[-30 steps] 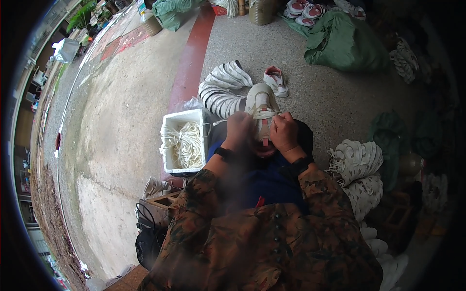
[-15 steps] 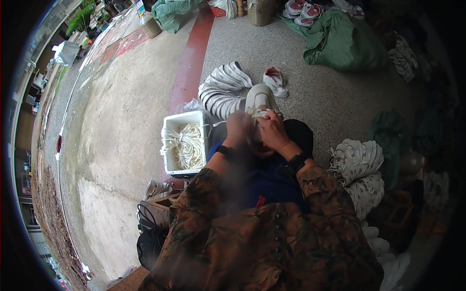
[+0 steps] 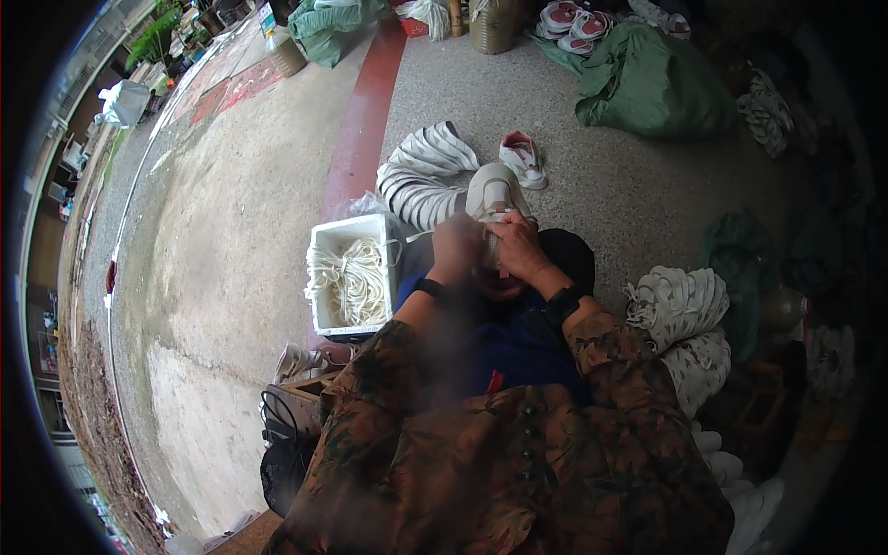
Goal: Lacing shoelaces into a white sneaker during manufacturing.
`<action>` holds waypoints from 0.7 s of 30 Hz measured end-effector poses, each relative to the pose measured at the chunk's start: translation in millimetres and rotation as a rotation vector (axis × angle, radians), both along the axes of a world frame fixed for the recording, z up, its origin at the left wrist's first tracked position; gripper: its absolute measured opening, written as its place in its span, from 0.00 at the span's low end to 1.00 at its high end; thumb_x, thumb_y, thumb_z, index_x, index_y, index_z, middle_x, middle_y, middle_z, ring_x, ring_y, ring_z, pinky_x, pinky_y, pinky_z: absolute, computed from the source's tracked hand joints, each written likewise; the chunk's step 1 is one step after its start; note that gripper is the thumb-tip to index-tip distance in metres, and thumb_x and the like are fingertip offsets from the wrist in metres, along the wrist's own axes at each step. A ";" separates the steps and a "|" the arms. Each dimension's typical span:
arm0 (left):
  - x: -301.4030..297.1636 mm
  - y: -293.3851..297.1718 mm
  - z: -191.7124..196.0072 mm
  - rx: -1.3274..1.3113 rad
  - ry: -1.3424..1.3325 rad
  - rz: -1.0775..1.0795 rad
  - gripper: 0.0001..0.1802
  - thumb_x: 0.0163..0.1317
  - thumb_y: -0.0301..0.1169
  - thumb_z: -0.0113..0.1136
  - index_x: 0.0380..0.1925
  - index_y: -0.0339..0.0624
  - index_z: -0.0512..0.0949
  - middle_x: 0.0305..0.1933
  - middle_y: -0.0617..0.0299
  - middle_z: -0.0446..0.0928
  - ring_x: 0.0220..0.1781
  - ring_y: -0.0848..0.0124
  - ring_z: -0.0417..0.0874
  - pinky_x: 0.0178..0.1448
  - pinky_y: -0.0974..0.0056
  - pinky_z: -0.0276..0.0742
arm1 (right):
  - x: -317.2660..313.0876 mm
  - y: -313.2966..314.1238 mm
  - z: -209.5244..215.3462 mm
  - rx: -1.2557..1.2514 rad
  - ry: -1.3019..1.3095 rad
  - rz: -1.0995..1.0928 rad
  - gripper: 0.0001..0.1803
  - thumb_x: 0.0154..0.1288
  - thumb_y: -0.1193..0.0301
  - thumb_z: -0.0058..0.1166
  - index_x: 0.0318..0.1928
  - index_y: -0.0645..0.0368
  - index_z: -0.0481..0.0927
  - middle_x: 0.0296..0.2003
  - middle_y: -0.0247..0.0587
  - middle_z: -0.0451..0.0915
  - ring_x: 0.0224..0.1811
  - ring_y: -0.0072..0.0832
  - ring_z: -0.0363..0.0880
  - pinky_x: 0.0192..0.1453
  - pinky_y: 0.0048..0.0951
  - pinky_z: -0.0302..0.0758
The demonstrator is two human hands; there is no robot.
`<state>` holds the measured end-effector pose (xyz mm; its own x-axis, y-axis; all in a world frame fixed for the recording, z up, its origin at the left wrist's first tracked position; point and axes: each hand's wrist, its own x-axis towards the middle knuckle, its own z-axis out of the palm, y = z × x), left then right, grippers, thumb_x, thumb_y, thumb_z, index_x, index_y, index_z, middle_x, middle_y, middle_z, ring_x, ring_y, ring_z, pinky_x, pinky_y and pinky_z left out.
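A pale beige-white sneaker (image 3: 493, 191) rests on my lap, toe pointing away from me. My left hand (image 3: 456, 246) is curled against its left side; a smudge blurs these fingers. My right hand (image 3: 520, 246) is closed over the lacing area, its fingertips pinched at the white lace. Where the lace runs between the fingers is hidden. Just left of my left hand, a thin white lace end pokes out. A white foam box (image 3: 319, 319) holding a bundle of white shoelaces (image 3: 356, 282) stands to my left.
Beyond the sneaker lie a curved row of stacked white shoes (image 3: 421, 176) and a single white-and-red shoe (image 3: 524, 159). More stacked shoes (image 3: 680, 310) are at my right. A green sack (image 3: 652, 88) sits at the far right. A wooden box (image 3: 310, 393) is near my left elbow.
My right hand's fingers have shifted slightly over the lacing, staying closed. The left hand stays by the sneaker's side. The view has moved very slightly.
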<state>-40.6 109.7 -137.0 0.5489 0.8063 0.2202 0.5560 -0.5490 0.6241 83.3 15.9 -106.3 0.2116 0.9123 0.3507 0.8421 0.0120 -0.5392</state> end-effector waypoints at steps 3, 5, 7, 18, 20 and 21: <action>10.2 -20.4 29.4 0.301 0.195 -0.218 0.08 0.54 0.34 0.56 0.21 0.43 0.78 0.27 0.56 0.77 0.29 0.57 0.80 0.34 0.55 0.78 | 7.2 -7.5 -3.0 0.037 -0.058 -0.070 0.14 0.51 0.78 0.48 0.37 0.54 0.84 0.33 0.46 0.77 0.37 0.43 0.78 0.44 0.38 0.75; 2.2 -27.2 47.3 0.372 0.217 -0.355 0.08 0.55 0.34 0.55 0.22 0.44 0.77 0.27 0.56 0.76 0.32 0.57 0.80 0.35 0.55 0.78 | 2.3 -3.6 -10.3 0.077 -0.094 -0.144 0.09 0.51 0.76 0.51 0.32 0.54 0.83 0.34 0.46 0.79 0.38 0.44 0.78 0.42 0.41 0.75; -6.9 -25.5 34.2 0.340 0.192 -0.321 0.07 0.54 0.34 0.55 0.23 0.44 0.77 0.27 0.56 0.77 0.33 0.57 0.80 0.36 0.55 0.78 | -10.3 2.2 -8.5 0.036 -0.121 -0.170 0.04 0.51 0.71 0.52 0.26 0.55 0.80 0.37 0.47 0.79 0.40 0.44 0.78 0.44 0.43 0.73; -14.2 4.9 29.2 -0.464 -0.114 -0.199 0.11 0.52 0.34 0.57 0.24 0.38 0.83 0.22 0.48 0.80 0.27 0.59 0.84 0.35 0.60 0.78 | -17.9 -5.3 50.0 -0.177 -0.205 -0.064 0.07 0.52 0.71 0.52 0.27 0.58 0.83 0.36 0.49 0.75 0.38 0.46 0.80 0.42 0.41 0.78; -14.7 5.2 25.8 -0.447 -0.096 -0.208 0.11 0.52 0.33 0.57 0.22 0.37 0.83 0.21 0.49 0.80 0.27 0.62 0.85 0.35 0.61 0.78 | -16.3 -3.9 53.3 -0.172 -0.211 0.074 0.06 0.51 0.72 0.53 0.27 0.59 0.82 0.36 0.52 0.76 0.39 0.47 0.80 0.43 0.42 0.78; -16.1 5.3 19.4 -0.351 -0.088 -0.189 0.11 0.52 0.33 0.58 0.23 0.37 0.83 0.21 0.51 0.80 0.27 0.64 0.84 0.35 0.62 0.78 | -19.0 -4.8 56.5 -0.170 -0.211 0.075 0.06 0.51 0.72 0.53 0.27 0.59 0.82 0.36 0.52 0.76 0.39 0.47 0.80 0.43 0.42 0.78</action>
